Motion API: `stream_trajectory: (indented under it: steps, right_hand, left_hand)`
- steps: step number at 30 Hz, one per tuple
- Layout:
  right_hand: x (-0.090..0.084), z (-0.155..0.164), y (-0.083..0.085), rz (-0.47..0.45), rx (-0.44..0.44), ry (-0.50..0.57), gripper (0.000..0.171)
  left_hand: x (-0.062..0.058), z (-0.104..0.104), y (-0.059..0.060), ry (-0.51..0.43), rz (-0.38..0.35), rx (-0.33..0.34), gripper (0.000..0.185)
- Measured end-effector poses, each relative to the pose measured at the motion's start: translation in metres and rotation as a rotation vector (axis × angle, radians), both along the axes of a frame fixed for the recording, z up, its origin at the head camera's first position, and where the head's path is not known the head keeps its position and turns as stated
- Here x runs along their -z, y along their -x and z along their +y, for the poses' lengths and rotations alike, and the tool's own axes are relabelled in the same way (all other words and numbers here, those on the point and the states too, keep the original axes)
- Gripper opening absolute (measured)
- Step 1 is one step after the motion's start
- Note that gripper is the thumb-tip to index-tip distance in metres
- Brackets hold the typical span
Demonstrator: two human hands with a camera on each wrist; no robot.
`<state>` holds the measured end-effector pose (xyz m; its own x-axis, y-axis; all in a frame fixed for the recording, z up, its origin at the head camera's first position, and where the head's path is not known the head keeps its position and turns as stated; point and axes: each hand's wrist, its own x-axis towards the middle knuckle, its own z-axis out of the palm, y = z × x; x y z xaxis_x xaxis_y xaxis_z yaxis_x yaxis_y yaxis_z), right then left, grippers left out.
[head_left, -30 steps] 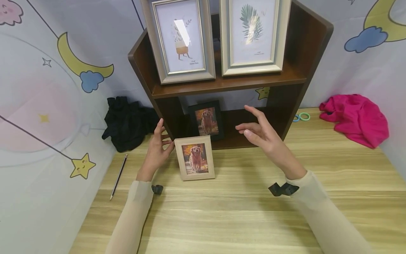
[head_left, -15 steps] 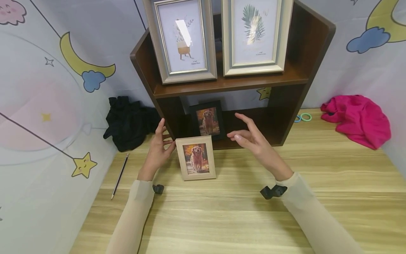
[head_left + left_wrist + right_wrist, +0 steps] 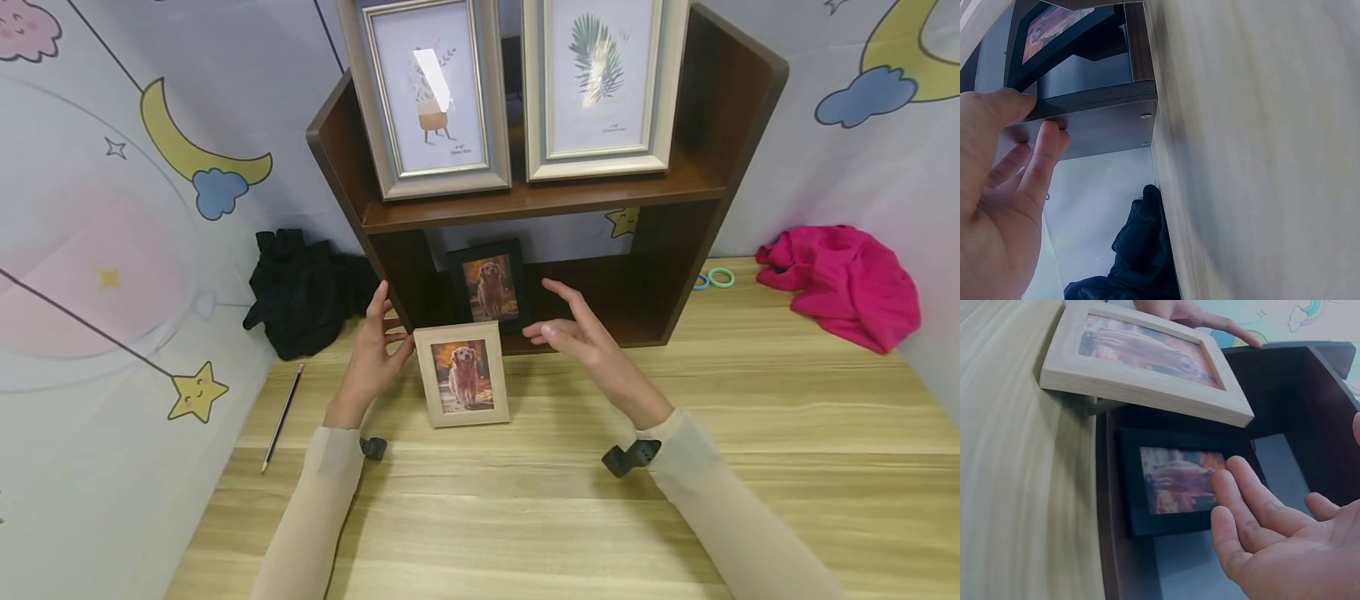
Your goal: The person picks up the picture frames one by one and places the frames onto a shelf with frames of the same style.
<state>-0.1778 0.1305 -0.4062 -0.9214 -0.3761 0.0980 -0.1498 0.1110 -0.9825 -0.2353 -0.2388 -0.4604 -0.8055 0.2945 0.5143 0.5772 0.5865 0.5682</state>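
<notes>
L hand [image 3: 369,360] fingers straight, touching light frame [image 3: 461,374]; R hand [image 3: 592,346] fingers apart nr black frame [image 3: 489,286].

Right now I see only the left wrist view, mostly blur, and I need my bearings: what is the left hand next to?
Observer: The left hand touches the left edge of a light wooden frame with a dog photo, which stands on the table.
Operator: Where is the right hand?
Observer: The right hand hovers open to the right of that frame, holding nothing.
Operator: Anything on the upper shelf?
Observer: A pot print frame and a leaf print frame stand side by side.
</notes>
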Motion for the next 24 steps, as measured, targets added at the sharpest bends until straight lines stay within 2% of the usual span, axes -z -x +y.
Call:
stream_trajectory:
  steps: [10, 24]
  right_hand:
    - [0.01, -0.009, 0.001, -0.054, -0.004, 0.018, 0.066]
    - [0.018, -0.022, 0.003, -0.12, -0.023, 0.042, 0.07]
  left_hand:
    - [0.0, 0.0, -0.001, -0.001, -0.024, -0.013, 0.111]
    - [0.003, -0.001, 0.001, 0.0, 0.027, 0.01, 0.111]
